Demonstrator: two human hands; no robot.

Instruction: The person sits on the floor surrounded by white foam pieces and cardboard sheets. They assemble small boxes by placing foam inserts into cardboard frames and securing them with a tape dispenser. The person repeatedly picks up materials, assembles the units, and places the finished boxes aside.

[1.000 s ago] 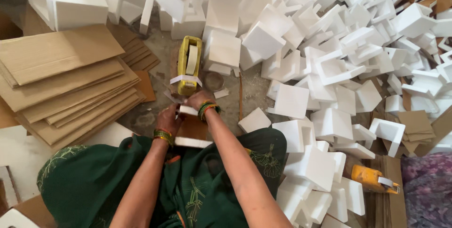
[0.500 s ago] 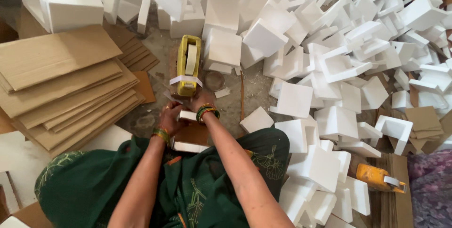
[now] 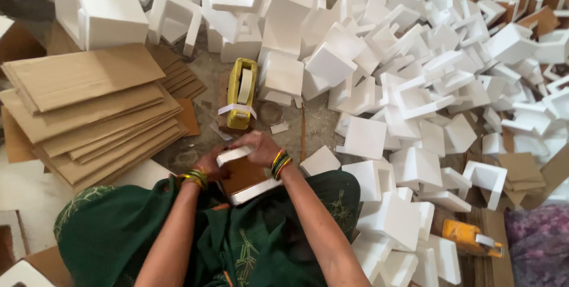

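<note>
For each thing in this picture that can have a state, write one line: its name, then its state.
Left hand: gripping the foam-and-cardboard piece.
Right hand: pressing on its top foam strip.
Foam-and-cardboard piece: held in the lap, foam at both ends.
Yellow tape dispenser: standing on the floor, tape end hanging loose.
Cardboard sheets: flat, stacked.
Foam corner blocks: heaped loose.

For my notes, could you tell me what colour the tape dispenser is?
Yellow; the tape dispenser shows in the head view.

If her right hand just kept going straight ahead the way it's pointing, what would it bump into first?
Probably the yellow tape dispenser: the right hand, resting on the foam-edged brown piece, points up and slightly left toward it. Depth is unclear.
</note>
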